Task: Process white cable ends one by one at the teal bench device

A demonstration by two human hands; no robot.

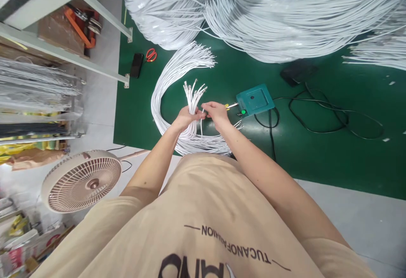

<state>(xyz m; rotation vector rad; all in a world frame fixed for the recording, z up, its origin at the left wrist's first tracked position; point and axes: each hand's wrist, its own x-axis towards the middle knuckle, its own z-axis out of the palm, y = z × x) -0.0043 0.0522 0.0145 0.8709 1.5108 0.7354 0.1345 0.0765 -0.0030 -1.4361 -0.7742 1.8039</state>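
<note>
My left hand (pixel 187 117) is closed around a bundle of white cables (pixel 192 96), whose ends fan out above my fingers. Close beside it, my right hand (pixel 216 112) pinches a single white cable (pixel 201 126) near its end; the tail of that cable hangs down between my hands. More white cables (pixel 158 96) curve in a loop on the green table around my left hand, with their ends fanned out at the top. Just right of my right hand lies a teal box (pixel 255 99) with a green button and a small metal tip pointing toward my hand.
Large coils of white cable (pixel 285 24) cover the table's far side. A black phone (pixel 136 65) and red-handled scissors (pixel 151 55) lie at the left. Black cords (pixel 304 119) trail across the green table (pixel 349 159). A fan (pixel 85 181) stands at the lower left.
</note>
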